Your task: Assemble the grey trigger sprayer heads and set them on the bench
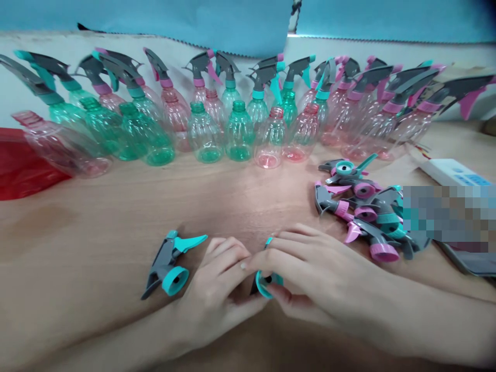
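Observation:
Close in front of me, both hands meet around a grey spray trigger head with a teal collar (262,288). Its open collar faces me, and most of its body is hidden by my fingers. My left hand (220,281) is closed round it from the left, the thumb beneath the collar. From the right, my right hand (310,268) lies over it, fingers curled across the top and thumb at the collar's edge. Another grey and teal trigger head (158,266) lies on the table just left of my left hand, untouched.
Several pink and grey trigger heads (364,212) are heaped to the right with teal ones. Open bottles (238,132) stand in a row behind, before bottles fitted with sprayers (258,106). A red bag (31,170) lies left; a white box (457,173) is at right.

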### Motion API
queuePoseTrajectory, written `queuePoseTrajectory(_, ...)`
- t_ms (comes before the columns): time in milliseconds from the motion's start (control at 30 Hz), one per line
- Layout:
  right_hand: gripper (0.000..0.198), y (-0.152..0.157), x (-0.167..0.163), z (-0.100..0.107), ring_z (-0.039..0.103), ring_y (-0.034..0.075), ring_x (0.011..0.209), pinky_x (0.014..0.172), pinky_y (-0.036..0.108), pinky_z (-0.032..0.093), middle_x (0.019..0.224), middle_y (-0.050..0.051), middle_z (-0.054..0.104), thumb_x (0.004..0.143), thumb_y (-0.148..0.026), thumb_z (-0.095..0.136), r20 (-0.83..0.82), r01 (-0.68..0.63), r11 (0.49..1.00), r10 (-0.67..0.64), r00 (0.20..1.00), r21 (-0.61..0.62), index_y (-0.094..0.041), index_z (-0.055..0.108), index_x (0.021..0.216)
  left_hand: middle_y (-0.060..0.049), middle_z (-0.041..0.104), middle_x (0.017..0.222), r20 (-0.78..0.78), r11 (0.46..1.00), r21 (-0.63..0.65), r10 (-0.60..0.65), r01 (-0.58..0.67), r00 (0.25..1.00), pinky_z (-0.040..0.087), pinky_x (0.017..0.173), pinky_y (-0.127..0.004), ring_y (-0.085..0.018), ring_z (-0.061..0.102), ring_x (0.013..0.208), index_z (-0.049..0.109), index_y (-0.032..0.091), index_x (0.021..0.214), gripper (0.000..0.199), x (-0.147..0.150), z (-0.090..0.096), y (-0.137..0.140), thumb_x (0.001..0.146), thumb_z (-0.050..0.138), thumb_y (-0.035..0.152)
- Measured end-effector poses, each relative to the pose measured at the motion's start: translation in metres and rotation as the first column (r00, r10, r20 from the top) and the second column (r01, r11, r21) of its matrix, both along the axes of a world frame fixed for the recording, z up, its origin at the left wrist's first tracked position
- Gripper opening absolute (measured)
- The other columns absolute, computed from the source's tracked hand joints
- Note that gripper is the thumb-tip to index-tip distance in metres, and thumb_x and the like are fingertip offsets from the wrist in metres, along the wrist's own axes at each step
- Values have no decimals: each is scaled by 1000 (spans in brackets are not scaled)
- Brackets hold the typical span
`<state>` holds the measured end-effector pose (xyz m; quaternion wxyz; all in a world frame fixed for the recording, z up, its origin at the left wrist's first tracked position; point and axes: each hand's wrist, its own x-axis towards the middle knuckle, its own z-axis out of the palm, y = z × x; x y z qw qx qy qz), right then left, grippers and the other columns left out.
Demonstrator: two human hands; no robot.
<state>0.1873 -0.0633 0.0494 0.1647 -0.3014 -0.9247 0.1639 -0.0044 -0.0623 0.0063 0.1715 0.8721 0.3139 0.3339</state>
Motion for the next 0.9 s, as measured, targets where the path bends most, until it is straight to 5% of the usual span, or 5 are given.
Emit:
queuePoseTrajectory(133, 17, -3, -2, 3, 53, 16, 76, 74, 32, 39, 84, 2, 61, 81, -7, 47, -29, 62, 998, -62, 998, -1, -15, 56, 93, -1, 54, 73, -8, 1000, 10, 10, -10, 1000, 37, 63, -32, -15, 49, 69, 57, 17, 85, 6, 2, 1, -1, 81, 61, 17)
queuePoseTrajectory(333, 18, -7, 13, 16, 51, 14, 87, 75, 27, 37, 96, -2, 59, 79, -8, 55, 18, 40, 977, -37, 999, -210, -20, 51, 93, -3, 58, 77, -18, 996, 54, -65, 66, 998, 41, 67, -34, -18, 53, 74, 58, 18, 94, 13, 4, -1, -4, 82, 62, 20)
queuePoseTrajectory(600, 13, -7, -3, 2, 51, 16, 69, 70, 33, 40, 76, 1, 58, 79, -8, 45, -51, 120, 986, -115, 992, 118, -16, 54, 83, -1, 53, 72, 8, 1000, 18, -5, 4, 1000, 38, 63, -33, -16, 49, 68, 58, 16, 84, 5, 3, 5, -2, 81, 60, 19)
queuePoseTrajectory(767, 10, -7, 15, 26, 55, 15, 81, 74, 29, 42, 87, 2, 61, 88, -14, 47, 43, 8, 998, -6, 999, -56, -18, 56, 90, 0, 56, 77, -10, 1000, 11, 15, -15, 1000, 38, 65, -32, -16, 51, 72, 58, 19, 92, 12, 3, 7, -1, 81, 63, 22)
queuePoseTrajectory(900, 13, -4, 28, 39, 55, 13, 87, 73, 27, 43, 101, 0, 59, 89, -28, 53, 48, 29, 993, -23, 999, -118, -23, 54, 100, -1, 59, 86, 11, 999, -17, 49, -48, 999, 44, 69, -31, -16, 55, 77, 51, 23, 115, 37, 1, 5, 1, 81, 64, 22)
